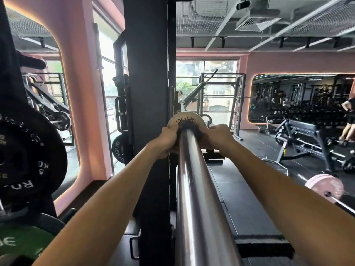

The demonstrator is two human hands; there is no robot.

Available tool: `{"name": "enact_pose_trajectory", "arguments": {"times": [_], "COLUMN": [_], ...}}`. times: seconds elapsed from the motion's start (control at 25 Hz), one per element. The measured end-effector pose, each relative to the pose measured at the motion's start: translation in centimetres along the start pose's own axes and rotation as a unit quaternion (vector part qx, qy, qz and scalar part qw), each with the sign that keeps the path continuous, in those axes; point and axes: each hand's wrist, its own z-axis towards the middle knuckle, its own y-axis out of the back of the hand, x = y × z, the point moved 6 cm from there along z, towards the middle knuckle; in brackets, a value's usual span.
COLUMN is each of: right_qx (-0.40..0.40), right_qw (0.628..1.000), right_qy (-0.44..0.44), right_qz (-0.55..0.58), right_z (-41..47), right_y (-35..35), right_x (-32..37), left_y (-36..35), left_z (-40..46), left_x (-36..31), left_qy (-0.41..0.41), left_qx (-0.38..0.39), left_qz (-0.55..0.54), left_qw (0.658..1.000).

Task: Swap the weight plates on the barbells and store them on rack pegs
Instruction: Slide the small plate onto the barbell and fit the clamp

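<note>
A shiny steel barbell sleeve (194,189) runs away from me up the middle of the view. A small pale weight plate (182,120) with dark lettering sits far along it. My left hand (167,141) grips the plate's left edge and my right hand (217,137) grips its right edge. Both arms are stretched out along the bar. A black upright of the rack (148,112) stands just left of the bar.
Black plates (30,154) and a green plate (23,242) hang on pegs at the left. Another black plate (121,150) hangs behind the upright. A pink plate on a barbell (324,186) lies on the floor at right, near benches (307,135). People stand far right.
</note>
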Motion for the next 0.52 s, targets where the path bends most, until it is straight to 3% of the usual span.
{"name": "enact_pose_trajectory", "arguments": {"times": [0.12, 0.28, 0.52], "right_qx": [0.001, -0.019, 0.084], "right_qw": [0.995, 0.933, 0.893], "right_qy": [0.043, 0.189, 0.219], "right_qz": [-0.086, -0.306, -0.385], "right_z": [0.2, -0.9, 0.1], "right_y": [-0.1, -1.1, -2.7], "right_x": [1.6, 5.5, 5.2], "left_y": [0.0, -0.2, -0.6], "left_z": [0.4, 0.3, 0.7], "left_x": [0.4, 0.0, 0.5], "left_qy": [0.026, 0.026, 0.057], "left_qx": [0.023, 0.03, 0.04], "left_qz": [-0.041, -0.058, -0.112], "left_qw": [0.999, 0.998, 0.991]}}
